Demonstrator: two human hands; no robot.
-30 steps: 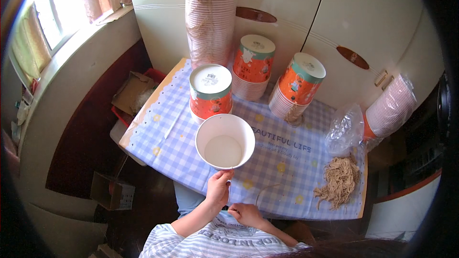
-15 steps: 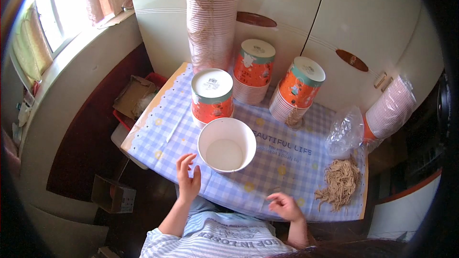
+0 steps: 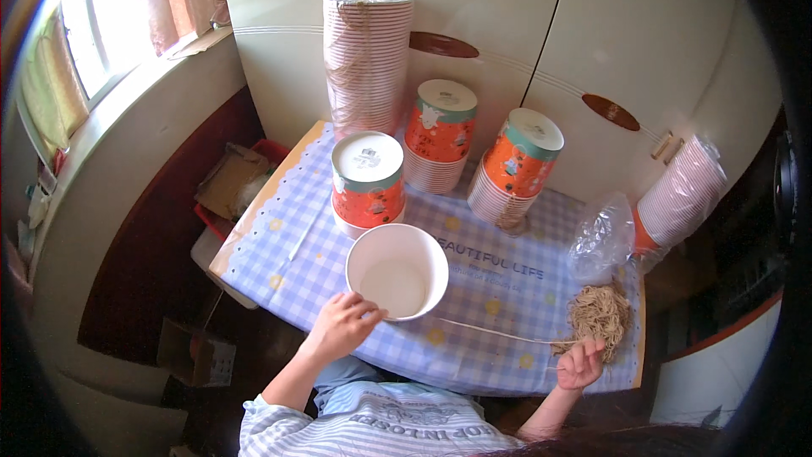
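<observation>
Left hand: our left hand [image 3: 341, 327] rests curled at the near rim of the wide white paper bowl [image 3: 397, 271], fingertips touching the rim; we judge it a light pinch on the edge, not a full wrap.
Right hand: our right hand [image 3: 580, 364] is closed on the end of a thin pale straw strand [image 3: 499, 333], which runs taut across the cloth toward the bowl.
Bowl: it stands upright and empty on the counter, just in front of the nearest orange tub. We judge it light and thin-walled, likely to dent if squeezed, so we take it by the rolled rim or cup it low.
Strand: it looks light, springy and prone to snapping or slipping; we pinch it near the end.
Bundle: the loose tan heap of straw strands [image 3: 599, 313] lies just beyond our right hand, beside a crumpled clear plastic bag [image 3: 599, 237].
Counter: the counter under its blue-and-white checked cloth [image 3: 279, 245] carries three orange-printed paper tubs [image 3: 367, 178] with white lids.
Behind: a tall stack of ribbed pale cups [image 3: 366, 59] stands against the cream cabinet door [image 3: 660, 51].
</observation>
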